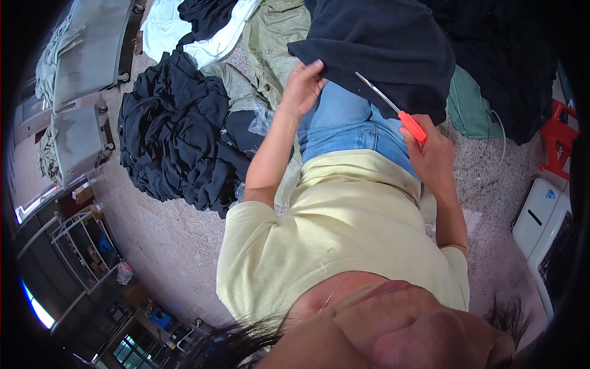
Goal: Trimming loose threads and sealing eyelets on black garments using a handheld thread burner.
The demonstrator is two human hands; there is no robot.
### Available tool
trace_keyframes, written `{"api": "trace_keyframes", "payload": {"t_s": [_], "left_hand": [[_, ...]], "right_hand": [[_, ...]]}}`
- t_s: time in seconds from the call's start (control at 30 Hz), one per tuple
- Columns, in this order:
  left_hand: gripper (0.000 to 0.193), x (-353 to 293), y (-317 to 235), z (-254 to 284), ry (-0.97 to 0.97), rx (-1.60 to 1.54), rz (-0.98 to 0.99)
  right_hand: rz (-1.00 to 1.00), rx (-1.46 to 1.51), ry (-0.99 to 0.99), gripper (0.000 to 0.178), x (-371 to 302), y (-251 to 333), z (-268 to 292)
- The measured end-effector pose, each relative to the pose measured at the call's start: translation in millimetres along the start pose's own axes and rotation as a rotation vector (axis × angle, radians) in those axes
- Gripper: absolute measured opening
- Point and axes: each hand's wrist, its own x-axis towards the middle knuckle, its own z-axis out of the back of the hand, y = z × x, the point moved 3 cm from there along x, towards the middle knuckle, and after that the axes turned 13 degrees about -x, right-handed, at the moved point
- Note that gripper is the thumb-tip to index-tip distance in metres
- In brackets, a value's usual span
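Dark navy cloth [381, 43] lies spread over my lap and reaches past my knees. My left hand [302, 89] is closed on its near left edge, the thumb on top and the fingers partly under the fabric. In my right hand [433, 154] is a red-handled tool [410, 126] with a long, slim, shiny metal shaft; its exact kind cannot be made out. The fingers wrap round the handle. The shaft points up and left over the cloth, its tip a short way right of my left hand. Whether the tip touches the fabric cannot be told.
A big heap of dark cloth [178, 132] lies on the floor at left. White sacking [169, 37] and olive sacking [276, 31] lie beyond. Right of my lap are a green bag [470, 107], a red plastic stool [559, 138] and a white case [541, 212]. Wheeled carts [92, 55] stand far left.
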Motion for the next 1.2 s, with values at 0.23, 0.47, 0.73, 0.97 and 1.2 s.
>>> {"api": "trace_keyframes", "payload": {"t_s": [0.23,0.47,0.73,0.97,1.2], "left_hand": [[0.023,-20,5,-2,0.03,0.142,0.054],[0.027,-34,43,-28,-0.002,0.05,0.202],[0.013,-34,59,-17,-0.066,0.134,0.073],[0.009,-38,46,-28,-0.138,0.114,0.07],[0.048,-106,-20,32,0.504,0.798,0.762]], "right_hand": [[0.032,-0.099,0.103,0.021,-6,6,3],[-0.099,0.022,0.076,0.023,-23,-14,13],[-0.133,-0.17,0.168,0.023,-50,-25,26],[-0.092,-0.179,0.173,0.026,-47,-28,18],[-0.253,0.118,-0.248,0.034,-41,-85,43]]}}
